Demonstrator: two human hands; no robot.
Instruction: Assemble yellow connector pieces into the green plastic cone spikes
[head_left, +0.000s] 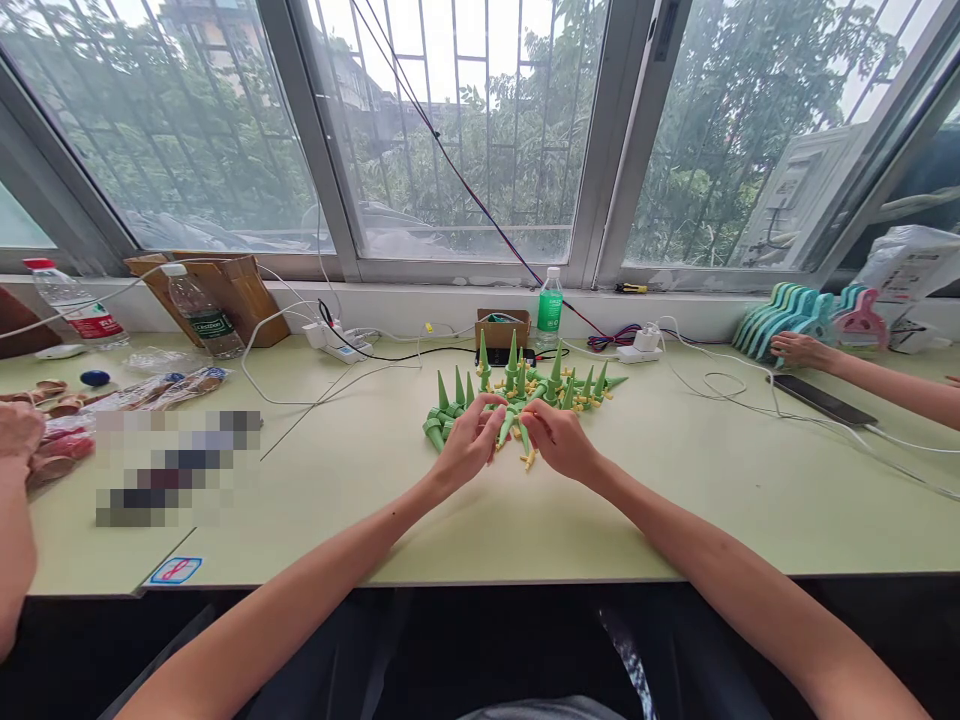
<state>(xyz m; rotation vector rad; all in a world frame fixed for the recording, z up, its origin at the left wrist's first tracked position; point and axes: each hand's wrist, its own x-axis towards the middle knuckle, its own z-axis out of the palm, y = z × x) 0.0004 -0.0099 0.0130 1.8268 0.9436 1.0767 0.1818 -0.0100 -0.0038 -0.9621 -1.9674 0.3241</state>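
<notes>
A heap of green plastic pieces with pointed cones and small yellow ends (592,388) lies on the pale table in front of me. At its near edge my left hand (471,440) has its thumb and fingers pinched on a slim green piece (508,424). My right hand (561,436) is closed at the other side of that piece, its fingertips by a green part with a yellow end (529,460). Both hands almost meet, and the fingers partly cover what they grip.
Behind the heap stand a small cardboard box (502,335) and a green-labelled bottle (550,308). White cables and power strips (341,345) run along the window. To the right, another person's hand (799,350) touches teal hangers (780,318) near a phone (823,400). Another person's hand (19,430) is at left.
</notes>
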